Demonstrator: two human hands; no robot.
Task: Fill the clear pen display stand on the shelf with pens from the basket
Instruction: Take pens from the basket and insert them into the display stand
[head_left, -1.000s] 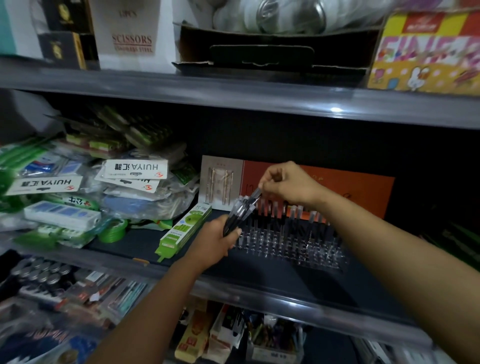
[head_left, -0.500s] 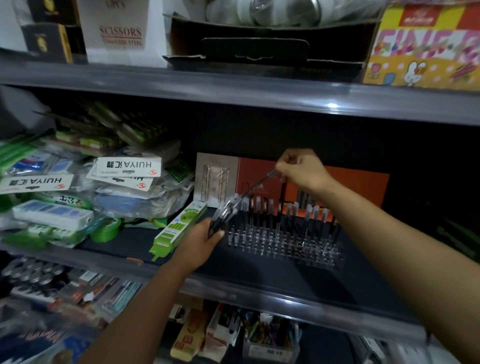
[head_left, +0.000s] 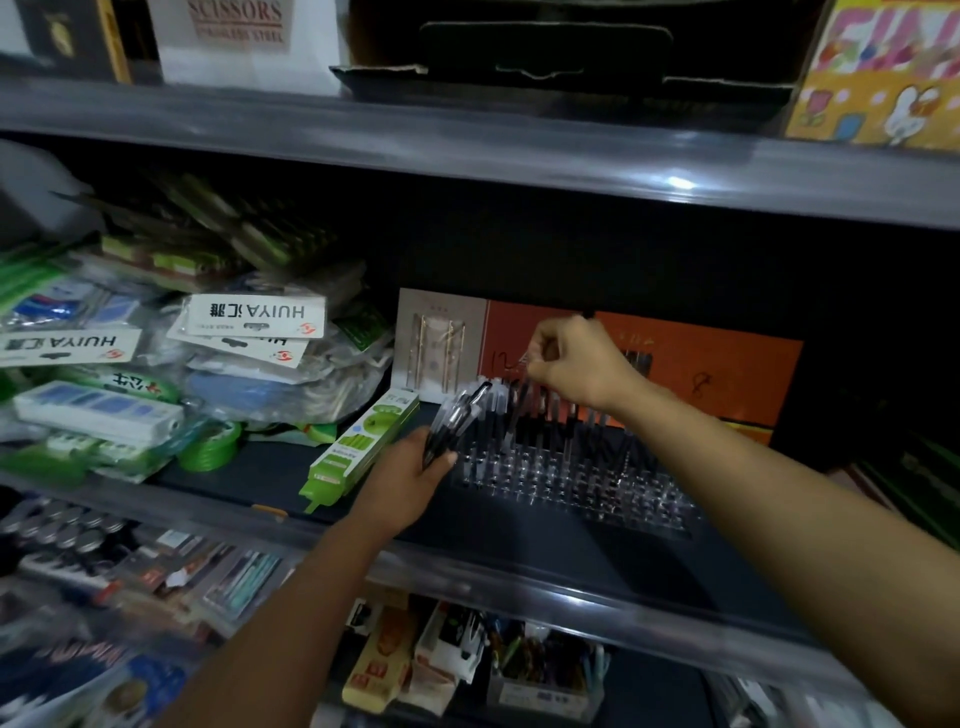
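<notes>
The clear pen display stand (head_left: 582, 483) sits on the dark middle shelf, with several black pens upright in its back rows and its front holes bare. My left hand (head_left: 410, 478) grips a bundle of black pens (head_left: 457, 421) just left of the stand. Above the stand's back rows, my right hand (head_left: 576, 364) pinches a single pen (head_left: 519, 395) that points down toward the holes. The basket is not in view.
A green box (head_left: 358, 447) lies just left of my left hand. Behind the stand leans an orange and grey card (head_left: 696, 374). Bagged stationery (head_left: 223, 364) piles up at the left. The upper shelf edge (head_left: 467, 150) hangs overhead. More goods fill the shelf below.
My right hand drew one pen out of the bundle in my left hand, lifted it up and right, and now holds it tip-down over the stand's back rows.
</notes>
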